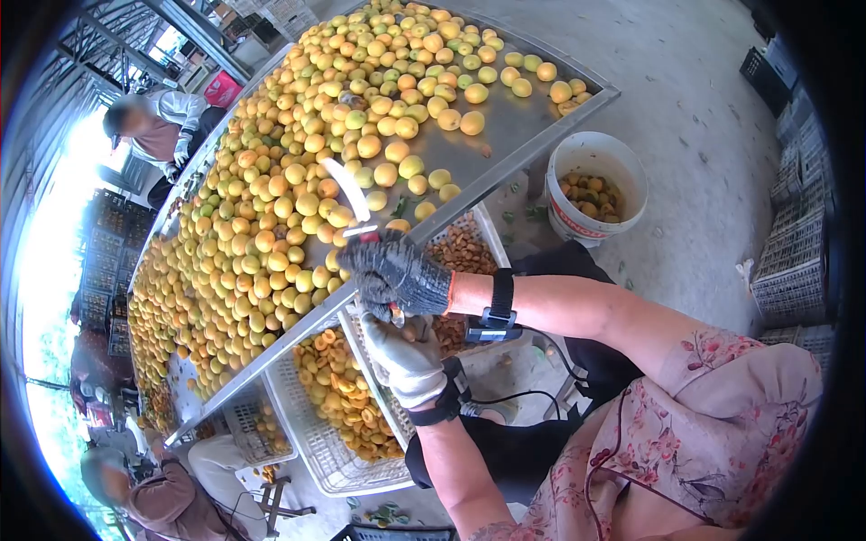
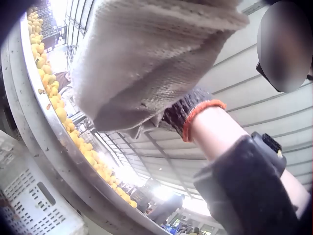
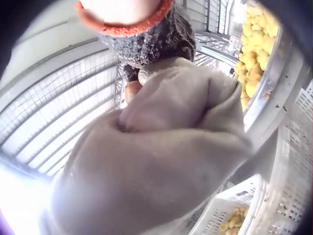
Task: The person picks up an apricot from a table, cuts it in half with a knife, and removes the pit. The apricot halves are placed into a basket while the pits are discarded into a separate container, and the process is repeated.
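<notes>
Apricots lie heaped on a metal-rimmed sorting table. My right hand, in a dark grey knit glove with an orange cuff, grips a knife just over the table's near edge. Its pale curved blade points up and away, and a bit of red handle shows. Right below, touching that glove, is my left hand in a whitish glove; its fingers appear bent in the right wrist view. Between the gloves peeks a small orange-brown rounded thing; I cannot tell what the left fingers hold.
Under the edge stand a white crate of halved apricots and another with brown pits. A white bucket with fruit is on the floor to the right. Stacked crates line the far right. Two people sit along the table's left.
</notes>
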Demonstrator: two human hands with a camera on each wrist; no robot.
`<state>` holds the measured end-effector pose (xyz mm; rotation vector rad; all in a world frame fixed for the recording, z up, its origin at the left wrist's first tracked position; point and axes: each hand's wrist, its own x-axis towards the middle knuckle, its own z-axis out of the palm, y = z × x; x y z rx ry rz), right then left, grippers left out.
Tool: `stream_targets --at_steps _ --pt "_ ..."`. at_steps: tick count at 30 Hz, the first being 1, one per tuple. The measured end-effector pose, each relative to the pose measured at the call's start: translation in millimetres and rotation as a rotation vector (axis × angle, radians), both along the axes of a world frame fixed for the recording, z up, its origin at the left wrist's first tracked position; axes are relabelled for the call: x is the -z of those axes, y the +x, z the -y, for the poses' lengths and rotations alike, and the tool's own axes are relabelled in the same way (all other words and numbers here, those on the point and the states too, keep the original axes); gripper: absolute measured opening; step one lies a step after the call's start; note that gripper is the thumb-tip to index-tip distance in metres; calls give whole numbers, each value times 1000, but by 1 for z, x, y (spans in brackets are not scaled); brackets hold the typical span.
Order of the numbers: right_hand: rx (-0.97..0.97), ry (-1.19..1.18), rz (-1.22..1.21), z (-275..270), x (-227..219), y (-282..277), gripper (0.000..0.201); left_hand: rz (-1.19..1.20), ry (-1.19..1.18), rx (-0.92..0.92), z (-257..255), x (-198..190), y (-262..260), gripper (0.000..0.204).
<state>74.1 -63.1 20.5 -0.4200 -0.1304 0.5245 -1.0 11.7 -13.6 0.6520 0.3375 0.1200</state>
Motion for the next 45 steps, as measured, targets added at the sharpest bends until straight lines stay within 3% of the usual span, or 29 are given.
stream_targets --at_steps 3,4,6,7,8,10,12,14,16,17,18,19,20,24,26,28,30,32,33,35,36,38,40,41,42,43,44,45 --pt "-55 -395 293 3 -4 0 21 -17 160 11 -7 -8 9 30" --pt "-54 -394 293 9 -6 0 21 -16 160 13 -8 -11 12 30" --pt "31 -835 520 16 -12 -1 25 -159 169 -110 -9 -20 16 34" --pt "109 -939 599 10 7 6 23 -97 197 30 -31 4 15 39" --pt "105 -937 603 13 5 6 23 -95 196 25 -34 5 16 39" --pt "262 -1179 1079 26 1 5 23 -56 28 54 -37 5 16 43" --pt "212 -1187 1166 29 11 4 20 -36 17 72 -38 4 12 45" --pt "410 -1145 1474 28 17 -2 16 -19 6 92 -34 -1 8 47" --pt "489 -1148 1493 28 19 -6 11 -44 475 124 -25 -9 1 46" --pt "430 -1187 1513 29 20 -6 10 81 759 64 -22 0 -4 45" --pt "372 -1223 1533 29 20 -6 10 80 762 59 -29 11 -4 45" --pt "373 -1216 1535 29 19 -8 10 -5 616 24 -36 25 -3 44" --pt "326 -1193 1440 30 18 -11 11 -89 468 -10 -38 24 -3 43" --pt "228 -1210 1226 23 24 -23 16 -293 599 -65 -37 10 -22 37" --pt "253 -1203 1237 19 35 -22 17 -260 546 -100 -36 -7 -31 35" --pt "231 -1268 1117 23 34 -18 19 -231 617 52 -46 -30 -38 40" --pt "212 -1319 1134 33 28 -14 21 -394 1166 -35 -121 -7 -36 39" --pt "35 -1397 1140 44 22 -15 22 -627 1563 -272 -138 -33 -20 42" --pt "-22 -1465 1141 50 -6 -13 24 -625 1572 -274 -151 -34 -7 42" --pt "57 -1442 1088 51 28 -8 24 -318 1244 -317 -169 -25 19 49" --pt "129 -1422 1044 52 21 -4 24 -321 1175 -231 -145 -43 37 48" --pt "151 -1427 1049 62 11 4 23 -275 1497 -53 -141 -30 85 42" --pt "-36 -688 317 70 0 11 19 -148 1529 124 -115 -28 125 38" --pt "-60 -498 104 72 16 19 18 -96 1589 214 -110 -21 147 40" --pt "-50 -499 100 76 17 23 18 -40 1647 307 -103 -16 169 42" --pt "-46 -403 16 81 17 26 18 -270 1642 471 -80 -35 183 46" --pt "-41 -306 -63 87 15 29 20 -171 1937 451 -88 -9 205 47" --pt "-6 -321 -67 88 -17 31 18 -180 2108 477 -79 -12 214 47"
